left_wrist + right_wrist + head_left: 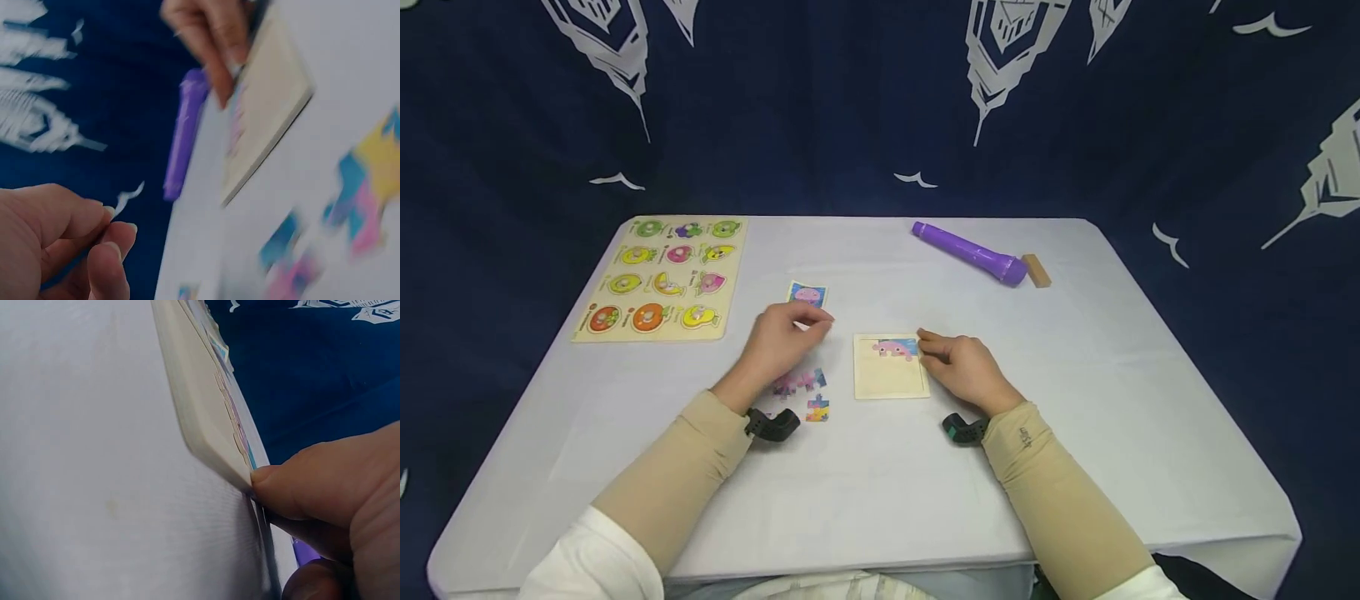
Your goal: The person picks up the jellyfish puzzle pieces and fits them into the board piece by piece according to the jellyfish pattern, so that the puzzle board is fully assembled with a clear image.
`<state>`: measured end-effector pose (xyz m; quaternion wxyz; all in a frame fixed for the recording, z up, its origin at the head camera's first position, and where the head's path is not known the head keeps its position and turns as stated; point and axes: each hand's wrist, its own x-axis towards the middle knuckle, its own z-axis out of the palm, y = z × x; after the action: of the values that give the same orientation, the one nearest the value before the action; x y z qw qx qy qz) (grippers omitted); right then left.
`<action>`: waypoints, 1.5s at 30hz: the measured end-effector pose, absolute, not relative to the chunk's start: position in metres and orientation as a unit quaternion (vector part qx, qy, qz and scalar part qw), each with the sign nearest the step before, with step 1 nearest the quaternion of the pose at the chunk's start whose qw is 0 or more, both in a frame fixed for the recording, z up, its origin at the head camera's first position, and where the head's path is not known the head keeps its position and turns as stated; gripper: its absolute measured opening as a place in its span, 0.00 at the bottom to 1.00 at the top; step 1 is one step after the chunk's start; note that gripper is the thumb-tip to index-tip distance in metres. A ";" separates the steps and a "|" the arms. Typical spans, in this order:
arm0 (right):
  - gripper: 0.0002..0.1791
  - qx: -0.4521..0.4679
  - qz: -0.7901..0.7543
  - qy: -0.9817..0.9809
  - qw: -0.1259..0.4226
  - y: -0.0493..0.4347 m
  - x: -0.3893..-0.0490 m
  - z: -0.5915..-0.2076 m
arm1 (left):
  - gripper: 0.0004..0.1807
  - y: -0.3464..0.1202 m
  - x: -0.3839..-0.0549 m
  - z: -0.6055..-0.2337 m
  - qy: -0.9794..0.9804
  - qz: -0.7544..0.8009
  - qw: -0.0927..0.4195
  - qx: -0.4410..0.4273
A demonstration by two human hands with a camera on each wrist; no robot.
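A square wooden jigsaw board (887, 380) lies at the middle of the table, a strip of pink and blue pieces (895, 347) set along its top. My right hand (966, 371) grips the board's right edge; in the right wrist view the thumb (275, 481) presses on its rim, fingers partly hidden behind. Left of the board my left hand (784, 335) hovers with loosely bent fingers, nothing visible between them. Loose jigsaw pieces (817, 409) lie below this hand, some partly covered by it. A small picture card (807, 293) shows just beyond its fingers.
A fruit puzzle board (658, 279) lies at the table's far left. Toward the back right are a purple microphone-shaped stick (966, 250) and a small brown block (1037, 271). A dark blue patterned curtain (820, 100) hangs behind the white table (1120, 400).
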<state>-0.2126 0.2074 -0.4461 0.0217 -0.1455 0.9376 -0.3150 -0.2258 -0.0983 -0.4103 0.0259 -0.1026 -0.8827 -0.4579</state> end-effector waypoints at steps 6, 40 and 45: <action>0.20 -0.140 -0.315 0.939 0.023 0.211 -0.212 -0.444 | 0.14 -0.156 -0.222 -0.409 -0.861 -0.502 0.078 0.001; 0.21 -0.150 -0.312 0.938 0.019 0.207 -0.213 -0.445 | 0.18 -0.169 -0.216 -0.448 -0.948 -0.316 0.029 0.012; 0.20 -0.145 -0.311 0.939 0.022 0.206 -0.213 -0.446 | 0.16 -0.170 -0.217 -0.447 -0.948 -0.315 0.038 0.027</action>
<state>-0.2129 0.2062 -0.4461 0.0219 -0.1450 0.9389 -0.3114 -0.2171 -0.1698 -0.4469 0.0383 0.0275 -0.9479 -0.3150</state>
